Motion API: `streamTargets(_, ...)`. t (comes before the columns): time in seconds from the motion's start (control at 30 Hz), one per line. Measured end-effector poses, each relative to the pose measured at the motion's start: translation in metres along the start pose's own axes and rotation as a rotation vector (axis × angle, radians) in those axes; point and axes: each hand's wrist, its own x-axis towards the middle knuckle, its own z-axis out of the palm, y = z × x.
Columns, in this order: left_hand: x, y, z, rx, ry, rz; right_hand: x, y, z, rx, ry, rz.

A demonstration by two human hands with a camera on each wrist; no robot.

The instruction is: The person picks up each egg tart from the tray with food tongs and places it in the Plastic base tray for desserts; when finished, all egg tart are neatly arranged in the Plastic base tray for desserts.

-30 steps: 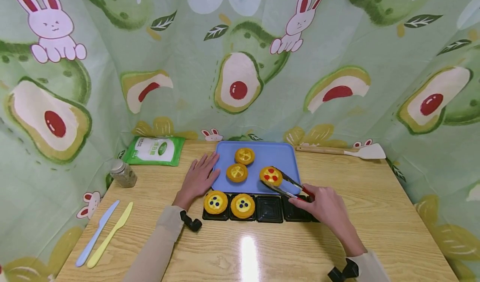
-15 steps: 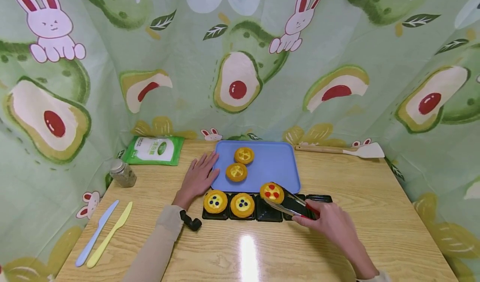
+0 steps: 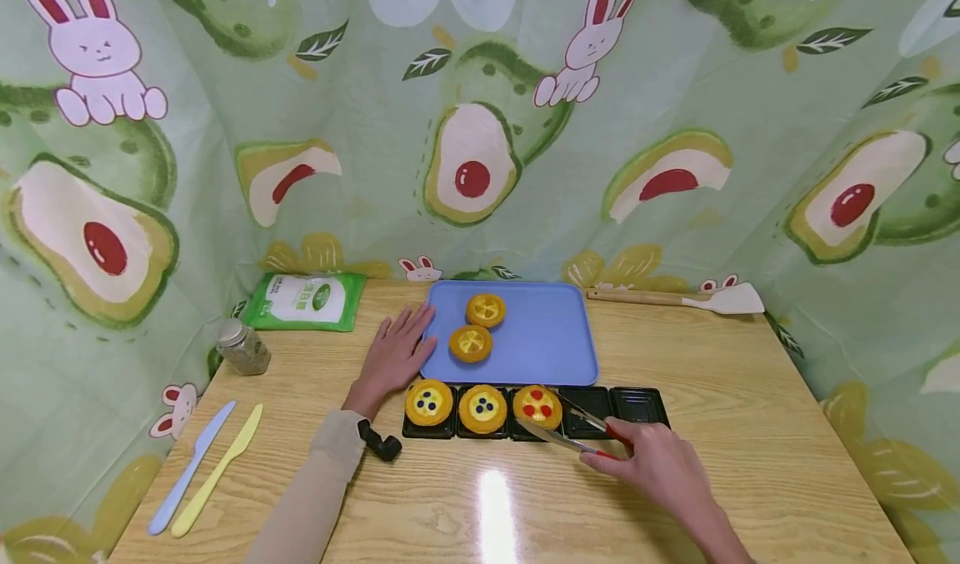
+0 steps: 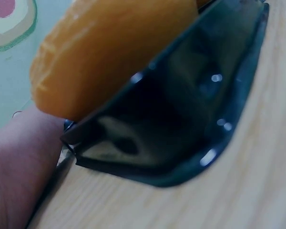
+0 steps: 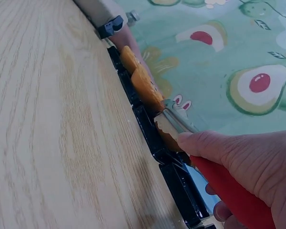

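Note:
My left hand [image 3: 393, 354] lies flat at the left edge of the blue tray [image 3: 555, 339], fingers stretched over its rim. In my right hand [image 3: 660, 464] I grip metal tongs [image 3: 557, 441] by their red handles [image 5: 233, 195]. The tong arms stand on either side of a tart with red dots [image 3: 537, 407], which sits at the third black square holder in a row. To its left, two tarts with dark blue dots, one at the end [image 3: 429, 404] and one beside it [image 3: 483, 410], fill the first two holders. The left wrist view shows a tart's side [image 4: 114, 52] and its glossy holder [image 4: 171, 119] close up.
Two plainer tarts, one behind [image 3: 486, 310] and one in front [image 3: 471, 344], lie on the tray. Two bare holders, a nearer [image 3: 588, 401] and an end one [image 3: 639, 406], continue rightward. Around stand a spatula [image 3: 675, 299], green bag [image 3: 307, 301], jar [image 3: 243, 347] and blue knife [image 3: 191, 468].
The red-dotted tart has come off the blue tray in the tongs, moved toward me and down to the third black holder. My left hand has stayed in place.

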Motion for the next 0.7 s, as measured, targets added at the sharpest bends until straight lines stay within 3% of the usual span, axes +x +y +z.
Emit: streamTargets(0.7,0.0003,-0.0004,0.0001,0.004,-0.014,-0.009,-0.0017,-0.0006,-0.0029,0.027,0.027,0.007)
